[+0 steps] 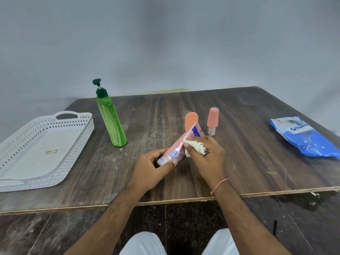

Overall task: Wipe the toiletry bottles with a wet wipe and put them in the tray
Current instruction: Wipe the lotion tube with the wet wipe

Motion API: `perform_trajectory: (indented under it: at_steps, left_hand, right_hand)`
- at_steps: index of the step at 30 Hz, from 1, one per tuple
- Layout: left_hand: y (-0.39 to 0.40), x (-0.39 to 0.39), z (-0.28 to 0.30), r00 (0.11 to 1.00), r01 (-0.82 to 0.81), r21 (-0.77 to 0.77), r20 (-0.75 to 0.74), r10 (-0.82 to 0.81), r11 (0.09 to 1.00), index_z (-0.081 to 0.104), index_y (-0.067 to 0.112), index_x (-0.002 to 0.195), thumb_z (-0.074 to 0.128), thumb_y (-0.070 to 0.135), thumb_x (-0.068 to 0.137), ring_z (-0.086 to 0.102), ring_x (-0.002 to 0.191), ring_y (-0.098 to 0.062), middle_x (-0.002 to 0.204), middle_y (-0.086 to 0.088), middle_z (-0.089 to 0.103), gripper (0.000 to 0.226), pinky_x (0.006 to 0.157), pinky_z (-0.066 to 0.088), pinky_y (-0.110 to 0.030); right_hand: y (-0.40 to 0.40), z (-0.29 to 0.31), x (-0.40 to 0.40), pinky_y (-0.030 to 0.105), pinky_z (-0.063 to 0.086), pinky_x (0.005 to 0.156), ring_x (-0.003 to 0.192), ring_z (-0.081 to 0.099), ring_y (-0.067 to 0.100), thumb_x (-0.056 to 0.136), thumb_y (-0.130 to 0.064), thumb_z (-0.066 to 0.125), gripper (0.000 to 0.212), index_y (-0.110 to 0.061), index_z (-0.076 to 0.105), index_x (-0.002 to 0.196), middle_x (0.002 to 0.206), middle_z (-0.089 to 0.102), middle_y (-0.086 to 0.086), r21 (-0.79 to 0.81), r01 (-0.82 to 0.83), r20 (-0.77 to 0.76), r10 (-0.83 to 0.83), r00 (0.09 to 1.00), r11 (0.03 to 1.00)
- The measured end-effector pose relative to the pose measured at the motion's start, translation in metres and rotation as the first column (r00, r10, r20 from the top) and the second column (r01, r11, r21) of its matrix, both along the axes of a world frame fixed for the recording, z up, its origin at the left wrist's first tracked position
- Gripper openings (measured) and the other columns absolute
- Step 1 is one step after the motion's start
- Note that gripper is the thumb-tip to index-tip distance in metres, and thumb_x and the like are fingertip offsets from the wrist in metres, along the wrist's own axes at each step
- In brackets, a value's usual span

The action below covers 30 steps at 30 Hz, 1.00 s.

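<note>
Zero bottles placed in tray (77, 142). Pink tube (176, 150) gripped by left hand (152, 168), wiped with wet wipe (193, 146) pinched in right hand (207, 153). Green pump bottle (112, 124), small pink bottle (212, 120) left unwiped on surface (239, 162).

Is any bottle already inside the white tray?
No, the white tray holds no bottle; the green pump bottle stands on the table beside it.

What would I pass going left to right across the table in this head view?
White tray → green pump bottle → left hand holding a pink tube → right hand wiping with a wet wipe → blue wipes pack.
</note>
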<state>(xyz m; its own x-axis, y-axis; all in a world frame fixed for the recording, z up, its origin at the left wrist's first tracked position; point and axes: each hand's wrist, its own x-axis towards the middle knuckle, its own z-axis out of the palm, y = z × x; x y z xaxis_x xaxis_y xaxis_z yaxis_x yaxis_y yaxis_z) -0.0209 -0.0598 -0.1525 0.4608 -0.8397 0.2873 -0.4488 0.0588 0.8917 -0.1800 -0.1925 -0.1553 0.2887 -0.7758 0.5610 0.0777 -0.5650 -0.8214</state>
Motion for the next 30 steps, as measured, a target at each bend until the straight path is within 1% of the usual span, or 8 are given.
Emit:
perform_trajectory:
  at_steps: [5,8,13,17,22,25,27,30]
  left_hand:
    - [0.004,-0.002,0.003,0.996,0.032,-0.023,-0.084,-0.034,0.999,0.07,0.026,0.128,0.081,0.037,0.083,0.075,0.108,-0.01,0.116,0.012,0.079,0.047,0.086,0.063,-0.027]
    - [0.002,0.0,0.001,0.989,0.025,-0.038,-0.145,-0.03,0.999,0.068,0.021,0.131,0.084,0.03,0.088,0.075,0.111,-0.013,0.119,0.01,0.078,0.047,0.09,0.063,-0.032]
    - [-0.002,-0.002,0.001,0.968,-0.01,-0.089,-0.251,-0.013,0.996,0.067,0.026,0.127,0.075,0.038,0.086,0.076,0.106,-0.014,0.115,0.007,0.08,0.043,0.082,0.063,-0.028]
    - [-0.007,-0.002,0.003,0.956,-0.023,-0.098,-0.294,-0.007,0.995,0.063,0.021,0.135,0.068,0.042,0.096,0.074,0.091,-0.009,0.115,0.0,0.08,0.044,0.067,0.056,-0.024]
    - [-0.006,0.0,0.003,0.967,0.021,-0.058,-0.254,-0.035,0.998,0.055,0.026,0.144,0.056,0.049,0.1,0.071,0.1,-0.008,0.123,0.006,0.076,0.049,0.073,0.056,-0.025]
    - [-0.005,-0.001,0.003,0.958,0.073,-0.026,-0.277,-0.077,0.997,0.054,0.03,0.142,0.069,0.06,0.093,0.07,0.111,-0.006,0.127,0.008,0.074,0.059,0.084,0.056,-0.022]
    - [-0.006,0.001,0.002,0.943,0.075,-0.03,-0.321,-0.081,0.997,0.054,0.026,0.142,0.081,0.064,0.08,0.07,0.12,-0.012,0.13,0.005,0.073,0.078,0.099,0.056,-0.03]
    - [-0.008,0.005,0.0,0.911,0.042,-0.069,-0.408,-0.067,0.997,0.053,0.019,0.14,0.089,0.056,0.073,0.071,0.122,-0.02,0.13,-0.002,0.074,0.085,0.102,0.056,-0.039]
  right_hand:
    - [-0.006,0.005,-0.004,0.011,0.056,0.087,0.104,0.072,-0.002,0.092,-0.025,0.086,0.022,-0.027,0.084,0.114,0.109,0.076,-0.009,0.13,0.214,0.074,-0.224,0.972,0.968]
    - [-0.01,0.003,-0.005,0.022,0.061,0.088,0.1,0.073,0.0,0.092,-0.03,0.086,0.02,-0.027,0.084,0.111,0.107,0.077,-0.01,0.181,0.251,0.078,-0.268,0.96,0.951]
    - [-0.001,0.002,-0.003,0.024,0.063,0.089,0.102,0.076,0.002,0.089,-0.024,0.089,0.022,-0.024,0.085,0.111,0.107,0.081,-0.013,0.103,0.108,0.034,-0.112,0.993,0.989]
    - [0.01,-0.001,0.002,0.038,0.065,0.087,0.099,0.077,0.008,0.088,-0.024,0.091,0.023,-0.027,0.086,0.111,0.107,0.081,-0.015,-0.117,-0.053,-0.099,0.041,0.994,0.992]
    - [0.013,-0.001,0.0,0.038,0.064,0.082,0.097,0.076,0.008,0.088,-0.021,0.091,0.026,-0.025,0.086,0.113,0.106,0.079,-0.014,-0.251,-0.126,-0.175,0.083,0.981,0.96]
    - [0.014,-0.002,0.001,0.034,0.062,0.079,0.093,0.073,0.009,0.089,-0.021,0.09,0.026,-0.023,0.085,0.114,0.104,0.076,-0.011,-0.327,-0.167,-0.213,0.1,0.972,0.93]
    - [0.014,-0.002,0.001,0.032,0.061,0.079,0.094,0.072,0.009,0.09,-0.02,0.089,0.027,-0.023,0.085,0.116,0.104,0.074,-0.009,-0.35,-0.187,-0.231,0.109,0.967,0.918]
    - [0.013,0.0,0.001,0.028,0.06,0.083,0.098,0.071,0.009,0.089,-0.019,0.09,0.029,-0.021,0.085,0.117,0.107,0.073,-0.008,-0.341,-0.21,-0.219,0.14,0.966,0.916]
